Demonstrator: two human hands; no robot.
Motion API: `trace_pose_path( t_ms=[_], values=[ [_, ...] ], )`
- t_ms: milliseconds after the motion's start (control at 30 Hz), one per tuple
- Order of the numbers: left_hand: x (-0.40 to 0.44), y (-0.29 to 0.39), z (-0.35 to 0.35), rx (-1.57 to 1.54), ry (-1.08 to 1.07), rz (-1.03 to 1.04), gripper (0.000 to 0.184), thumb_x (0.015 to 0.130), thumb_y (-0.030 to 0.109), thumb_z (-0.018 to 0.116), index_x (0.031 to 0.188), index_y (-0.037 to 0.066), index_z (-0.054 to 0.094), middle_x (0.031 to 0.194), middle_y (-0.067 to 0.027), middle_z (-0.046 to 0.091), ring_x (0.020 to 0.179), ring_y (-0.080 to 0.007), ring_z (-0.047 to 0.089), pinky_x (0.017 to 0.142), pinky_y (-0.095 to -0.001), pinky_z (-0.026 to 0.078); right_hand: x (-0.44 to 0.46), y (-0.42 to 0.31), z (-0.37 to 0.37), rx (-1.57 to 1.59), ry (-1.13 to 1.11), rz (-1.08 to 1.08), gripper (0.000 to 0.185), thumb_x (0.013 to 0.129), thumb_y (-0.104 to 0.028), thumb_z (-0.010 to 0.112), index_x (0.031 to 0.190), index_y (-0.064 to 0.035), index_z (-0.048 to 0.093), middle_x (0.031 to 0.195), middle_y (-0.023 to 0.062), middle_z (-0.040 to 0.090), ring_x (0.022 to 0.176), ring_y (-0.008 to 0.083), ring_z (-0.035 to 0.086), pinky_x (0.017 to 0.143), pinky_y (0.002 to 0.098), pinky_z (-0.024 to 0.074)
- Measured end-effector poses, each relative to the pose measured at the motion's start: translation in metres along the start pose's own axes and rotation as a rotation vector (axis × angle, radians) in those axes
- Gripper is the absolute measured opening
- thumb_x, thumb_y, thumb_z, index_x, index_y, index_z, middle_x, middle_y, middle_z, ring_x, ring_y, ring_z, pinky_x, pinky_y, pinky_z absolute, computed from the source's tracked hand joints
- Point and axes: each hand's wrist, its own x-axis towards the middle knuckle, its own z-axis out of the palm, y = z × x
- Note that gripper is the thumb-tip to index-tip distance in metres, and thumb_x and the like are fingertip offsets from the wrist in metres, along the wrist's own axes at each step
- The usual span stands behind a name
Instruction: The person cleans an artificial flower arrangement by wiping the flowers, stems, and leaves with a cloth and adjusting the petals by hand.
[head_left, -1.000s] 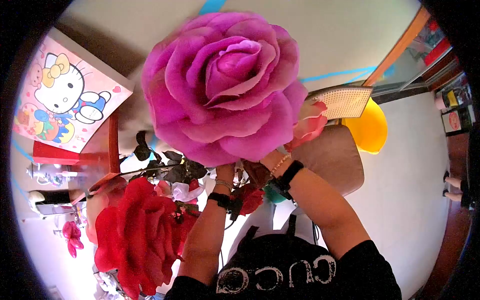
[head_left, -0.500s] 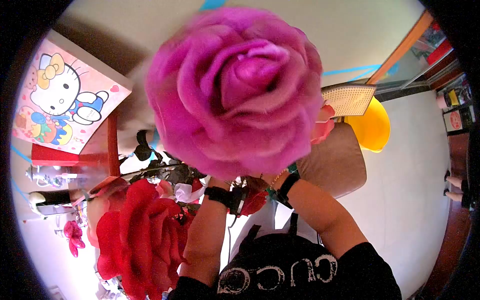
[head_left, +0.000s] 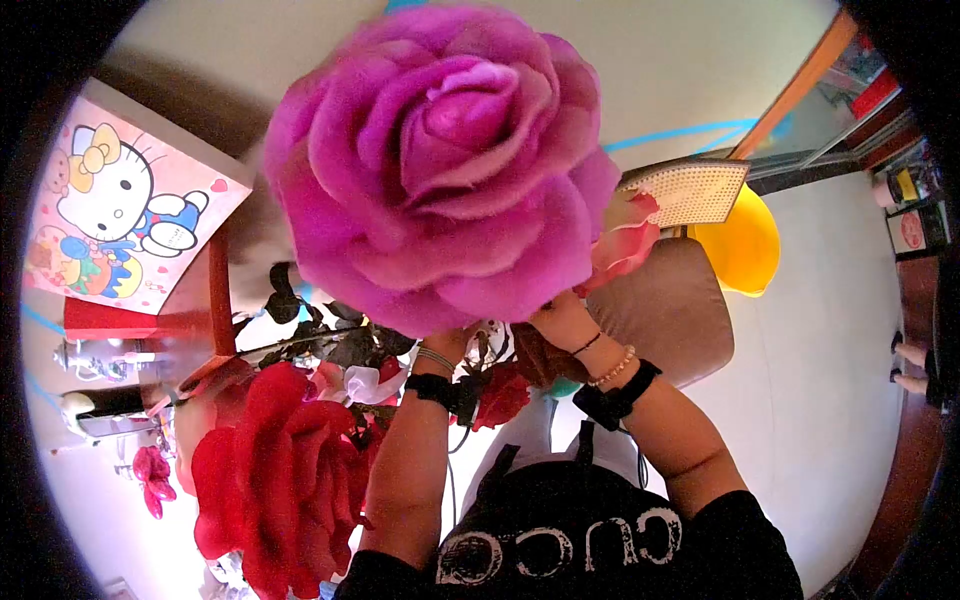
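A huge purple-pink artificial rose (head_left: 450, 170) fills the upper middle of the head view, its bloom facing the camera. My left hand (head_left: 447, 345) reaches up behind its lower petals. Only the back of that hand and the wrist show; the fingers are hidden. At the bloom's lower right edge is my right hand (head_left: 566, 318), partly covered by the petals, so its fingers cannot be made out. A large red artificial rose (head_left: 285, 480) stands to the left of my left forearm. Dark leaves (head_left: 350, 345), a small white-lilac flower (head_left: 374, 384) and a smaller red rose (head_left: 500, 396) surround my left wrist.
A coral-pink flower (head_left: 628, 245) shows behind the bloom, near a brown cushioned seat (head_left: 665, 310) and a woven panel (head_left: 695, 193). Farther right is a yellow round object (head_left: 745, 245). A cartoon cat picture (head_left: 135, 200) stands at left above a red surface (head_left: 190, 290).
The purple rose has shifted left and slightly up. My right hand has come partly out from behind it, moving right, and more of the coral-pink flower shows.
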Motion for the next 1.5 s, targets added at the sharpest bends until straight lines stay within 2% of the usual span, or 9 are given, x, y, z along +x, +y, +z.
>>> trace_pose_path(
  t_ms=[67,167,333,533,1000,1267,1333,1433,1500],
  values=[
    [0.041,-0.024,-0.057,-0.056,-0.185,-0.046,0.050,0.082,0.043,0.046,0.122,0.014,0.040,0.122,-0.0083,0.044,0.111,-0.0238,0.041,0.092,-0.0456,0.034,0.006,0.030,0.012,-0.283,0.056,-0.237,0.036,0.068,-0.020,0.053,0.101,-0.0069,0.056,0.085,0.0203,0.060,0.081,0.0359,0.058,0.072,0.0396,0.0469],
    [0.050,-0.037,-0.064,1.100,0.032,0.603,0.050,0.081,0.043,0.050,0.120,0.013,0.042,0.118,-0.0079,0.046,0.109,-0.0235,0.042,0.092,-0.0455,0.034,-0.008,0.022,0.012,-0.280,0.095,-0.251,0.037,0.067,-0.019,0.052,0.101,-0.0048,0.056,0.085,0.0214,0.059,0.081,0.0377,0.056,0.073,0.0408,0.0461],
    [0.070,-0.026,-0.046,-0.039,0.190,-0.123,0.037,0.078,0.041,0.053,0.096,0.009,0.055,0.094,-0.0067,0.057,0.087,-0.0245,0.052,0.075,-0.0436,0.043,-0.033,-0.019,-0.022,-0.100,-0.066,0.131,0.036,0.066,-0.018,0.052,0.099,-0.0042,0.056,0.084,0.0218,0.059,0.080,0.0373,0.056,0.073,0.0402,0.0459],
    [0.075,-0.019,-0.024,-0.052,0.157,-0.109,0.036,0.078,0.041,0.053,0.095,0.009,0.055,0.092,-0.0067,0.057,0.086,-0.0245,0.052,0.074,-0.0436,0.043,-0.035,-0.024,-0.029,-0.173,-0.077,0.160,0.033,0.068,-0.009,0.052,0.100,-0.0020,0.055,0.088,0.0188,0.060,0.084,0.0322,0.058,0.074,0.0356,0.0452],
    [0.045,-0.007,-0.052,-0.034,0.130,-0.027,0.035,0.078,0.040,0.053,0.091,0.008,0.055,0.088,-0.0067,0.057,0.084,-0.0244,0.053,0.072,-0.0438,0.043,0.021,-0.002,0.060,-0.463,0.073,-0.175,0.031,0.069,-0.023,0.052,0.095,-0.0069,0.060,0.090,0.0200,0.059,0.082,0.0354,0.057,0.073,0.0417,0.0466],
    [0.043,-0.011,-0.057,-0.037,0.111,-0.039,0.034,0.078,0.040,0.052,0.089,0.008,0.055,0.086,-0.0067,0.057,0.083,-0.0243,0.053,0.071,-0.0438,0.043,0.014,0.013,0.077,-0.529,-0.383,-0.273,0.035,0.070,-0.029,0.055,0.101,-0.0126,0.058,0.097,0.0149,0.060,0.092,0.0325,0.056,0.080,0.0406,0.0451],
    [0.043,-0.009,-0.056,-0.047,0.106,-0.039,0.034,0.078,0.040,0.052,0.089,0.008,0.055,0.085,-0.0067,0.057,0.082,-0.0243,0.053,0.071,-0.0439,0.043,0.018,0.004,0.054,-0.618,-0.846,-0.084,0.038,0.071,-0.032,0.053,0.103,-0.0120,0.056,0.096,0.0159,0.059,0.091,0.0328,0.056,0.079,0.0406,0.0451],
    [0.042,-0.007,-0.054,-0.056,0.099,-0.039,0.034,0.078,0.040,0.052,0.088,0.008,0.055,0.084,-0.0067,0.057,0.082,-0.0243,0.053,0.070,-0.0439,0.043,0.001,-0.037,0.002,-0.565,-0.602,0.132,0.036,0.071,-0.028,0.052,0.102,-0.0116,0.056,0.095,0.0169,0.059,0.089,0.0331,0.056,0.077,0.0408,0.0456],
    [0.045,-0.009,-0.056,-0.067,0.092,-0.039,0.034,0.078,0.040,0.052,0.088,0.008,0.055,0.084,-0.0067,0.057,0.082,-0.0243,0.053,0.070,-0.0439,0.043,-0.002,-0.024,0.007,-0.540,-0.323,-0.034,0.034,0.071,-0.025,0.052,0.102,-0.0121,0.056,0.095,0.0169,0.059,0.088,0.0332,0.056,0.076,0.0409,0.0458]
  ],
)
